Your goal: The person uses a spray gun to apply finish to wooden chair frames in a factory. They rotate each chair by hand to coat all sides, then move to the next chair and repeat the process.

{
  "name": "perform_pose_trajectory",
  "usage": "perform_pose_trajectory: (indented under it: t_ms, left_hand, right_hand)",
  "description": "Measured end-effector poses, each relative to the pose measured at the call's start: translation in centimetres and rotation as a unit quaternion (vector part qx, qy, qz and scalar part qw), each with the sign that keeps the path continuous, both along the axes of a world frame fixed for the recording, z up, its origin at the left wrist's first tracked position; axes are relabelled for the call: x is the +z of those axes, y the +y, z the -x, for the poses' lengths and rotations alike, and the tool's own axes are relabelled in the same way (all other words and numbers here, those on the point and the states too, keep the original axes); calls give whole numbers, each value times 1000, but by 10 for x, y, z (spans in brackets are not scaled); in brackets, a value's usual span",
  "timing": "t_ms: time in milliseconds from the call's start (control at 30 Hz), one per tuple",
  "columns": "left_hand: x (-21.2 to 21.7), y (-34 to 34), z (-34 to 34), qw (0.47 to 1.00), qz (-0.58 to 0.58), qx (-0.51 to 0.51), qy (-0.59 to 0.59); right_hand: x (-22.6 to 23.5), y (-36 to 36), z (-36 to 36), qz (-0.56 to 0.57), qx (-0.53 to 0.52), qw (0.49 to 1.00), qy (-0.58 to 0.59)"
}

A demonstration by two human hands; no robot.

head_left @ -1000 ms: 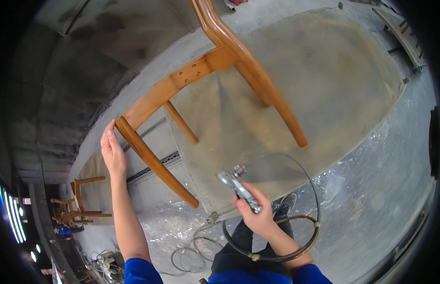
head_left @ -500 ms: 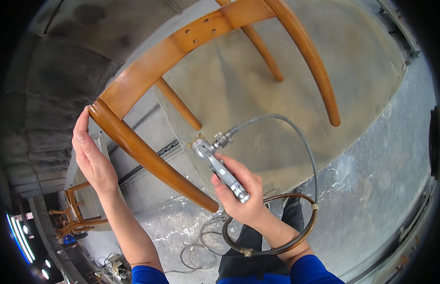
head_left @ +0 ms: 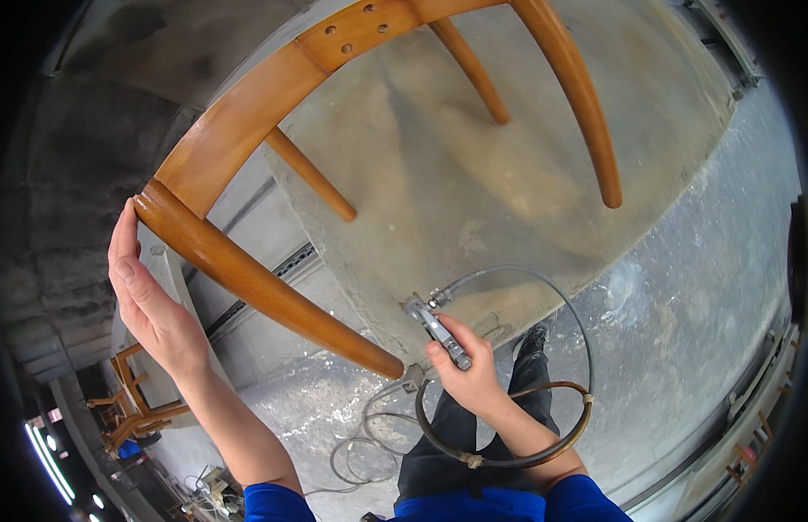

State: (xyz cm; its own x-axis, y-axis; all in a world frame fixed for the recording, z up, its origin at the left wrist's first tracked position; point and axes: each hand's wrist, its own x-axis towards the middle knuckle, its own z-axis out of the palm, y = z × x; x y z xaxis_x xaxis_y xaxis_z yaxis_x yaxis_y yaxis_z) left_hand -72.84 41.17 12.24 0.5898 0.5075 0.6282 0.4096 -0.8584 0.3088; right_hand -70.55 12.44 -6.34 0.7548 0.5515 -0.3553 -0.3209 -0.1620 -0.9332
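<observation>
A brown wooden chair frame [head_left: 263, 87] with a curved crosspiece, several round holes and tapering legs fills the upper middle. My left hand [head_left: 150, 300] is at its left end. Its fingers are stretched out, and the fingertips touch the glossy upper end of the near left leg [head_left: 265, 283]. My right hand [head_left: 469, 365] is closed around a silver spray gun [head_left: 434, 329], lower down and to the right of that leg's tip. The gun is apart from the wood, its head pointing up and left. From its fitting a grey hose [head_left: 571, 304] arcs to the right.
A taped hose loop [head_left: 587, 409] hangs around my right forearm. Beneath the frame lies a broad stained board [head_left: 543, 235]. More thin hose [head_left: 356, 461] coils on the grey floor. Other wooden chairs [head_left: 134, 404] stand at far left, beside a dark wall [head_left: 73, 174].
The spray gun and my right hand have moved down and right, away from the chair frame. My left hand and the leg end it touches have shifted left in the picture.
</observation>
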Motion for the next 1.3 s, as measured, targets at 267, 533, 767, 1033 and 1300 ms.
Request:
perform_pose_trajectory:
  t_ms: [267, 533, 767, 1033, 1300]
  left_hand:
    - [3, -3, -3, 1000, 28, -10, -10]
    - [8, -9, -2, 1000, 25, -8, -3]
    - [19, -18, 1, 999, 31, -30, 4]
    - [31, -17, 1, 998, 47, -28, 17]
    - [52, -53, -14, 992, 85, 81, 49]
  right_hand:
    - [30, -19, -3, -75, 3, 993, -87]
    - [16, -18, -7, 47, 32, 997, -45]
    - [56, -18, -17, -183, -12, 965, -187]
    - [79, -58, -30, -28, -27, 992, -117]
    - [106, -240, -137, 79, -243, 966, 44]
